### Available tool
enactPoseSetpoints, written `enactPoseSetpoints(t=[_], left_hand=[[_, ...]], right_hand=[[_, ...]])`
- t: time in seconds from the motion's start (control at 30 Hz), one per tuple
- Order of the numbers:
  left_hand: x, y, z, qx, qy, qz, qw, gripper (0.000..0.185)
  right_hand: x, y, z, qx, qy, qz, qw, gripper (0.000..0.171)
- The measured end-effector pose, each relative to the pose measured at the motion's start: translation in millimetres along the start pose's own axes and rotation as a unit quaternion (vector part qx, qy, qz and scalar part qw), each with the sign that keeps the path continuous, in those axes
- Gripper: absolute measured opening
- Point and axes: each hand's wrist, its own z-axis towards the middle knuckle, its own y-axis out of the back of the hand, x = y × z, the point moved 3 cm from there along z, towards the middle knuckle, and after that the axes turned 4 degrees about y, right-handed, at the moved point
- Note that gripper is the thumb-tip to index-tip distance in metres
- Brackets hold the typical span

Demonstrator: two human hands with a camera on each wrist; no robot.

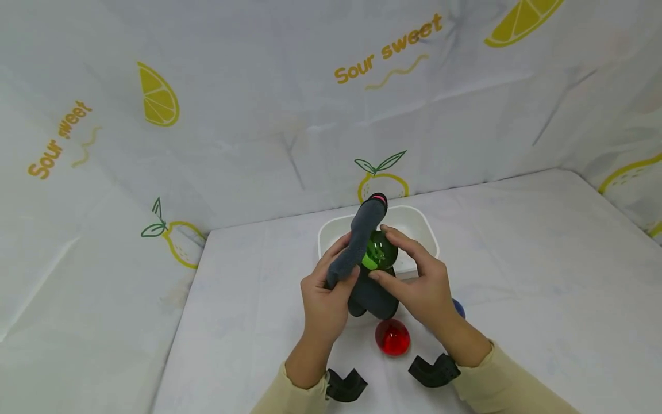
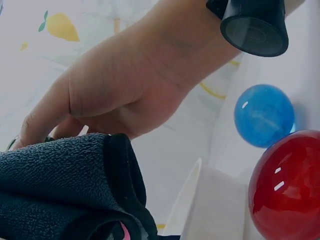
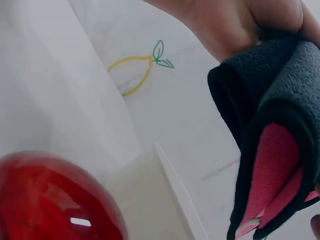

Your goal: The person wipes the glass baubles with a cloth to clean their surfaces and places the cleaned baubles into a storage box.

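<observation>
A dark grey cloth (image 1: 360, 230) with a pink inner side is pinched between the thumb and fingers of my left hand (image 1: 322, 305). It stands folded, and its lower part hangs below. My right hand (image 1: 426, 282) grips a clear green ball (image 1: 384, 250) between thumb and fingers, against the cloth. Both hands are raised over the front of a white basin (image 1: 428, 227). In the right wrist view, the cloth's pink lining (image 3: 275, 165) shows inside its dark border. The cloth fills the lower left of the left wrist view, and the ball is hidden there.
A clear red ball (image 1: 392, 338) lies on the white-covered table between the forearms. Partly behind the right wrist is a blue ball (image 1: 458, 308), seen whole in the left wrist view (image 2: 264, 115). A white sheet with lemon prints (image 1: 248, 144) hangs behind the table.
</observation>
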Motion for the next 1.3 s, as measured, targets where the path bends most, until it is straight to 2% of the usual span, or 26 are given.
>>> enactPoseSetpoints(t=[0.3, 0.6, 0.7, 0.83, 0.97, 1.1, 1.2, 1.3], left_hand=[[0.1, 1.2, 0.8, 0.001, -0.002, -0.002, 1.0000, 0.033], [0.8, 0.0, 0.7, 0.006, -0.008, 0.012, 0.9999, 0.029], [0.8, -0.7, -0.1, 0.011, -0.014, 0.028, 0.9994, 0.029], [0.8, -2.5, -1.7, 0.020, -0.040, 0.055, 0.9975, 0.030], [-0.3, -4.5, -2.8, 0.032, -0.073, 0.082, 0.9935, 0.030], [-1.8, -4.8, -3.3, 0.037, -0.092, 0.100, 0.9901, 0.030], [-2.7, -4.4, -2.9, 0.037, -0.098, 0.106, 0.9888, 0.030], [-3.1, -3.5, -2.1, 0.032, -0.095, 0.103, 0.9896, 0.029]], right_hand=[[4, 2, 4, 0.027, 0.049, -0.015, 0.998, 0.076], [6, 4, 4, 0.057, 0.058, -0.074, 0.994, 0.054], [9, 4, 6, 0.067, 0.059, -0.093, 0.992, 0.054], [13, 4, 7, 0.081, 0.044, -0.118, 0.989, 0.058], [14, 5, 8, 0.089, 0.022, -0.145, 0.985, 0.056], [14, 6, 8, 0.102, -0.021, -0.145, 0.984, 0.054], [12, 7, 8, 0.105, -0.085, -0.105, 0.985, 0.061], [9, 8, 8, 0.089, -0.157, -0.026, 0.983, 0.061]])
